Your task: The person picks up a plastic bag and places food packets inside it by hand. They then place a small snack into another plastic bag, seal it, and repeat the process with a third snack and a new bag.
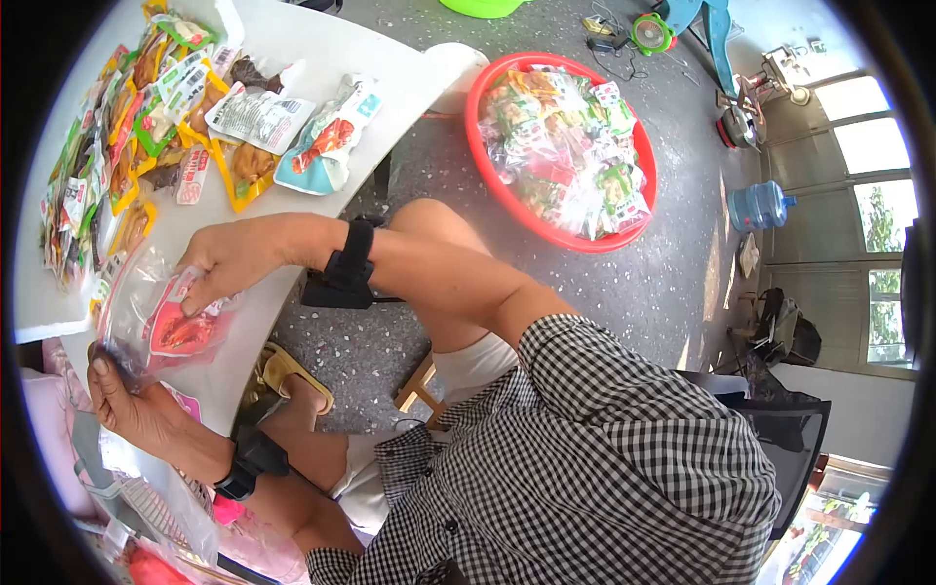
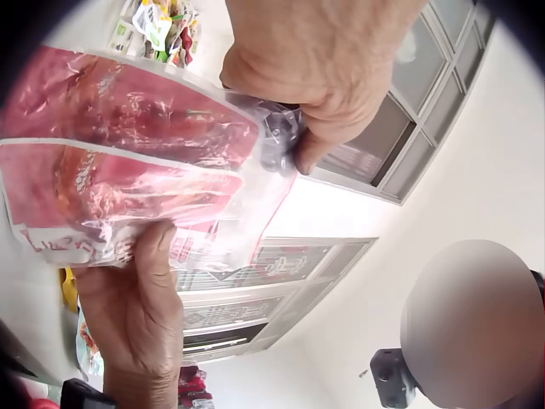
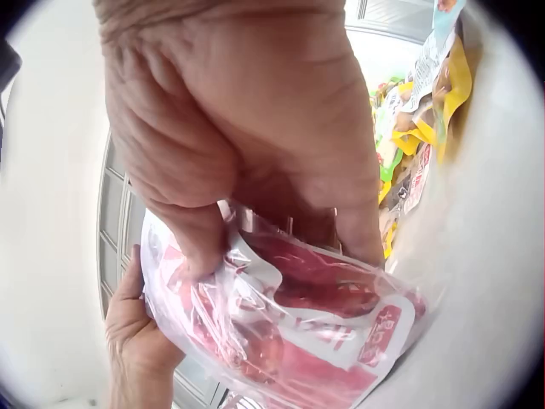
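A clear plastic bag with red-and-white food packets in it is held over the table's near edge between both hands. My left hand pinches the bag's edge between thumb and fingers, seen also in the left wrist view, where the left hand is at the top. From the other side my right hand grips the packets, its thumb lying across their printed face. The right wrist view shows the right hand over the bag, with the red packets beneath it and part of its fingers hidden.
Many colourful food packets are piled in a white foam box on the white table. A red basin of bagged packets stands on the floor. A water jug lies farther right. Beside the left arm hang pink cloth and plastic bags.
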The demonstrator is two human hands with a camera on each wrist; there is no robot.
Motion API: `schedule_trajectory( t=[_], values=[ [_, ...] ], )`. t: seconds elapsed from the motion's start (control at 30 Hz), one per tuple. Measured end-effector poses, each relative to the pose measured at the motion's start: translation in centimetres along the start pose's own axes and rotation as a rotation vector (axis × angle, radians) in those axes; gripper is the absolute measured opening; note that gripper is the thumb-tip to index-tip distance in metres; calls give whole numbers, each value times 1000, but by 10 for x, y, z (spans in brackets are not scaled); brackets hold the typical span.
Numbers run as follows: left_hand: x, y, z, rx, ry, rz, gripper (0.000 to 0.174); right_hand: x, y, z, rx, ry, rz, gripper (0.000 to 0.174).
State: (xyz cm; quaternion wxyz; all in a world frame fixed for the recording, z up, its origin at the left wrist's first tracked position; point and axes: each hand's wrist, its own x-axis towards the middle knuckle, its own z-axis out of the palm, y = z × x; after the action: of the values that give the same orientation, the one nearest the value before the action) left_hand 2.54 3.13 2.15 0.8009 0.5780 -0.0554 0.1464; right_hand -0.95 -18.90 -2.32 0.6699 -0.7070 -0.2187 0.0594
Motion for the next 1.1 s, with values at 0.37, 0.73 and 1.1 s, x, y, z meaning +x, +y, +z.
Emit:
schedule_trajectory(
  t=[0.37,0.73,1.1],
  values=[
    [-6,-3,17,-16,-390,45,63,-134,-57,-58,539,802,19,21],
    [-27,-33,30,36,-528,-2,41,-499,65,-74,-930,1355,572,18],
    [-50,-48,50,144,-675,-74,35,-545,5,-161,-618,1923,742,43]
  ],
)
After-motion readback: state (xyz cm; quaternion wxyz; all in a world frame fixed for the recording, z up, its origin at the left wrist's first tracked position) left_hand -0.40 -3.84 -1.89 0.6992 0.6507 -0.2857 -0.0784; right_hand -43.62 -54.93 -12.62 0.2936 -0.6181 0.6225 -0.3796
